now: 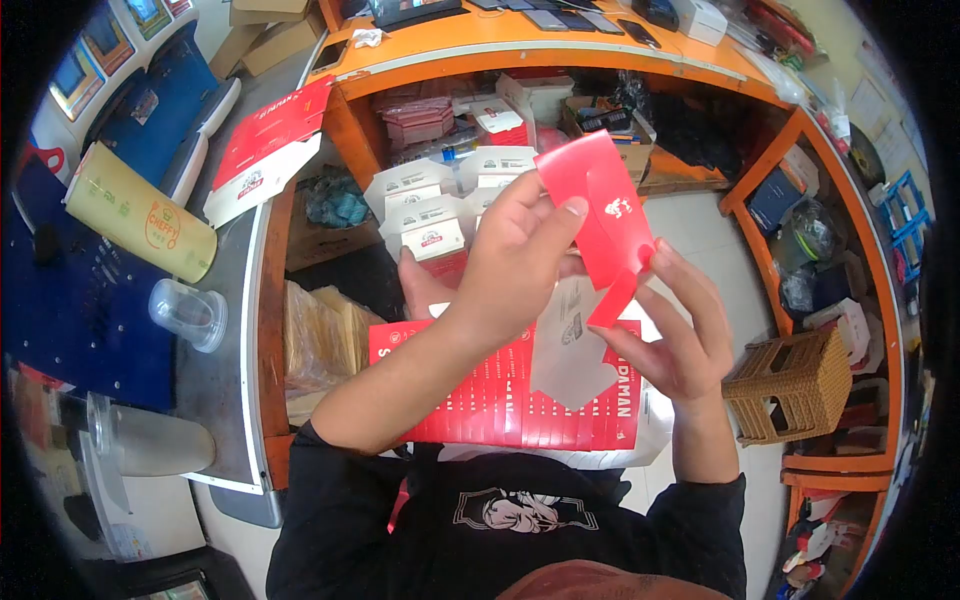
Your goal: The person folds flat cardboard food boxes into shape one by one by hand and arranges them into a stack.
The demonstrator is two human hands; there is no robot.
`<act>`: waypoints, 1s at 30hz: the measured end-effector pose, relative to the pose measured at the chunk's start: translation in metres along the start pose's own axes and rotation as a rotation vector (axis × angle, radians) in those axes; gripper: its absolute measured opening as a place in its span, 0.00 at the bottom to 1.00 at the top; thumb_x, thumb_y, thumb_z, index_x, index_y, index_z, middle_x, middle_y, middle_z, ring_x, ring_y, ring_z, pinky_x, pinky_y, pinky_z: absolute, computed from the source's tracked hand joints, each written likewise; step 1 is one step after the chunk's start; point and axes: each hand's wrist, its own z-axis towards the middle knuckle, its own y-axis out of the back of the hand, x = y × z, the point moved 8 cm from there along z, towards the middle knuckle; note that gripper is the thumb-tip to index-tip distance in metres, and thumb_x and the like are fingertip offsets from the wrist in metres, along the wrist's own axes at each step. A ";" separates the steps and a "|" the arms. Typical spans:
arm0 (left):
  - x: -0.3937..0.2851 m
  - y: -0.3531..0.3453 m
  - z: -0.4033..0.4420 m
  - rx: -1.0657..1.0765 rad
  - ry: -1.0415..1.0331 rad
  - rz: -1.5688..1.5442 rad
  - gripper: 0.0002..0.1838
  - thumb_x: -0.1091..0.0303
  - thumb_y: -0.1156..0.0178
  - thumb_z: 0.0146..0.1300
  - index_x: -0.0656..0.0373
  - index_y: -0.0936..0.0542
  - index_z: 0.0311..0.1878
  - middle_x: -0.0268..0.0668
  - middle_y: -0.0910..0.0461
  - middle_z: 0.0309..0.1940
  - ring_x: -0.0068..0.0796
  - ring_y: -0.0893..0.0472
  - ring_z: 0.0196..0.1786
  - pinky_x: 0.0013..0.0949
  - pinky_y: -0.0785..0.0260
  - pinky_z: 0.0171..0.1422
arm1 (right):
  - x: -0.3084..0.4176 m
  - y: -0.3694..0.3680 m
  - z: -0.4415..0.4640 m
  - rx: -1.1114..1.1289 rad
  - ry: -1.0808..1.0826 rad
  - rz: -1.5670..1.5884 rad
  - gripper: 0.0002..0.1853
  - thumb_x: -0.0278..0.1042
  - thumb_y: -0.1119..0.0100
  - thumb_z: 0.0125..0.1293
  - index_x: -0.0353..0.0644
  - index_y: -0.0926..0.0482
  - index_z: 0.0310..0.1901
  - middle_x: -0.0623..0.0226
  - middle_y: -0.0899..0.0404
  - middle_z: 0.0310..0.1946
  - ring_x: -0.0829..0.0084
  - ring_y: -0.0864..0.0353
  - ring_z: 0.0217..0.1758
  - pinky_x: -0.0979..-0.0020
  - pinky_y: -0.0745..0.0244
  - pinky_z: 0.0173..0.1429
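Note:
My left hand (532, 235) grips a partly folded red and white carton (597, 215), its thumb pressed on the glossy red face. At the carton's lower right, my right hand (685, 330) pinches a narrow red flap between thumb and fingers. A white printed panel (568, 355) hangs below, over a fanned row of flat red cartons (480, 390) in front of my body. Just beyond my left wrist stand several folded cartons with white tops (428, 240). The carton hides some fingertips of my left hand.
An orange desk (470, 45) with phones on it spans the back. On the grey counter (240, 390) at left are flat red cartons (265, 145), a yellow cup (145, 215) and clear plastic cups (190, 312). A wicker basket (795, 385) stands by the right shelf.

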 end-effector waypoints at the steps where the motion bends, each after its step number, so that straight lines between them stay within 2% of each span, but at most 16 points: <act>1: -0.002 0.000 0.001 0.007 -0.033 0.007 0.18 0.70 0.47 0.78 0.65 0.30 0.66 0.43 0.18 0.54 0.30 0.15 0.53 0.36 0.19 0.57 | 0.005 0.003 0.003 0.014 0.038 -0.030 0.25 0.37 0.16 0.44 0.38 0.15 0.44 0.55 0.17 0.53 0.51 0.15 0.57 0.60 0.15 0.50; 8: -0.006 -0.001 0.006 0.124 -0.107 0.067 0.15 0.70 0.44 0.77 0.65 0.25 0.62 0.40 0.17 0.50 0.26 0.17 0.54 0.34 0.21 0.59 | 0.024 0.009 0.017 0.136 0.192 -0.078 0.18 0.31 0.20 0.45 0.38 0.12 0.40 0.62 0.13 0.43 0.58 0.14 0.48 0.61 0.16 0.45; 11: 0.003 -0.006 0.004 0.171 -0.091 0.024 0.14 0.70 0.43 0.77 0.65 0.25 0.61 0.40 0.17 0.52 0.26 0.17 0.54 0.34 0.22 0.60 | 0.029 0.010 0.018 0.074 0.164 -0.126 0.19 0.27 0.20 0.45 0.37 0.13 0.42 0.62 0.13 0.41 0.57 0.13 0.47 0.60 0.18 0.45; 14: 0.011 -0.014 -0.006 0.177 -0.017 -0.071 0.15 0.71 0.43 0.76 0.65 0.26 0.62 0.40 0.19 0.55 0.26 0.18 0.56 0.34 0.23 0.61 | 0.025 0.008 0.014 -0.022 0.046 -0.142 0.17 0.25 0.22 0.45 0.36 0.13 0.41 0.62 0.13 0.41 0.58 0.13 0.48 0.59 0.18 0.46; 17: 0.017 -0.014 -0.011 0.164 -0.009 -0.137 0.17 0.73 0.44 0.76 0.63 0.29 0.65 0.39 0.20 0.57 0.26 0.19 0.59 0.34 0.24 0.61 | 0.029 0.003 0.014 -0.031 0.081 -0.181 0.17 0.25 0.22 0.44 0.36 0.13 0.39 0.60 0.13 0.42 0.59 0.14 0.46 0.60 0.17 0.46; 23: 0.029 -0.012 -0.030 0.104 0.055 -0.064 0.23 0.76 0.44 0.75 0.60 0.36 0.70 0.39 0.21 0.59 0.25 0.20 0.60 0.32 0.24 0.61 | 0.030 -0.003 0.015 0.027 0.049 -0.239 0.17 0.26 0.21 0.42 0.38 0.13 0.38 0.63 0.14 0.41 0.62 0.17 0.45 0.62 0.26 0.49; 26: 0.017 -0.009 -0.030 0.124 0.111 0.029 0.22 0.77 0.45 0.75 0.60 0.36 0.69 0.39 0.22 0.59 0.26 0.20 0.60 0.32 0.25 0.61 | 0.021 0.001 0.006 -0.006 -0.090 -0.205 0.17 0.26 0.20 0.42 0.39 0.13 0.37 0.66 0.16 0.39 0.63 0.19 0.45 0.63 0.29 0.48; 30: 0.021 -0.015 -0.033 0.085 0.043 0.072 0.22 0.79 0.45 0.75 0.61 0.36 0.69 0.40 0.22 0.60 0.26 0.20 0.60 0.32 0.24 0.60 | 0.019 0.003 0.008 -0.043 -0.032 -0.211 0.17 0.27 0.19 0.41 0.41 0.13 0.36 0.68 0.18 0.37 0.64 0.20 0.44 0.62 0.30 0.48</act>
